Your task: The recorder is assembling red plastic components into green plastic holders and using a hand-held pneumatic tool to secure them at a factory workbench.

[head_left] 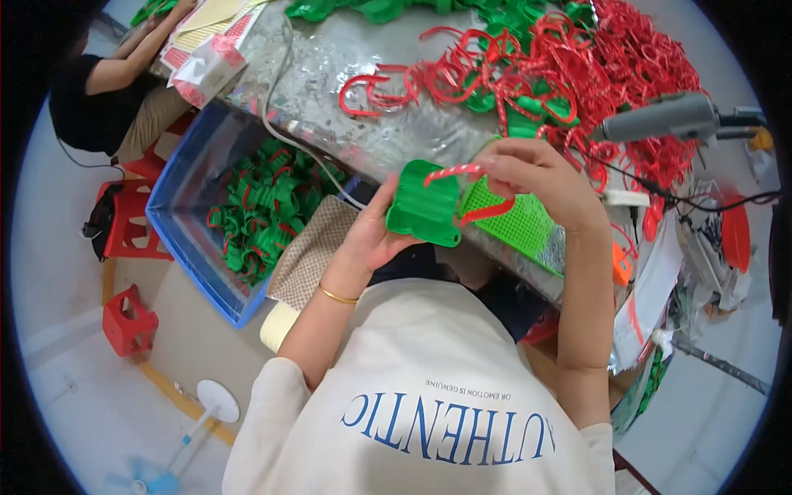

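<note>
A green plastic piece with a curved, ribbed surface (425, 202) rests in my left hand (375, 223), gripped at its left edge between thumb and fingers. My right hand (540, 177) pinches a bent red strip with white stripes (452, 172), shaped like a handle. One striped end lies over the green piece; the other, redder end reaches its right edge. Whether the ends touch the piece I cannot tell. Beneath my right hand is a bright green perforated mat (516, 223) at the table's front edge.
Red striped strips (643, 91) are heaped at the back right, beside a grey tool (668, 120) on an arm. Green pieces (379, 8) lie along the back. A blue bin (177, 157) at left holds green pieces with red handles. Another person (91, 99) sits far left near red stools (130, 322).
</note>
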Available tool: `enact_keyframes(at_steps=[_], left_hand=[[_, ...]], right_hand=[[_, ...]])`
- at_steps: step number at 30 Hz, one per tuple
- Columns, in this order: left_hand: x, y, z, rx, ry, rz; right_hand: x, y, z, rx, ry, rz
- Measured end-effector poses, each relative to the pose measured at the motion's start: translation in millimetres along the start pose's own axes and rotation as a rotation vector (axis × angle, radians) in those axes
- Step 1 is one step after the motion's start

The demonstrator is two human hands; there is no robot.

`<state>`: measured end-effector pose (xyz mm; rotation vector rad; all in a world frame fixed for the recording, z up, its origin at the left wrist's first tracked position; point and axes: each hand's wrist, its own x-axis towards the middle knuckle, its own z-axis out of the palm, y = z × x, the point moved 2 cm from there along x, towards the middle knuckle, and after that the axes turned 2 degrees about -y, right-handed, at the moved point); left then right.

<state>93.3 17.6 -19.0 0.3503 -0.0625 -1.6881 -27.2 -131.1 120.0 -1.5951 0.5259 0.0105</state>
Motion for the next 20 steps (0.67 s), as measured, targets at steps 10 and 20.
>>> enact_keyframes(at_steps=[10, 20], left_hand=[[30, -59, 32, 0.000, -0.090, -0.184], [58, -68, 46, -0.178, 0.004, -0.166]], right_hand=[[-24, 41, -10, -0.453, 0.311, 0.062], [-70, 65, -24, -0.412, 0.762, -0.176]])
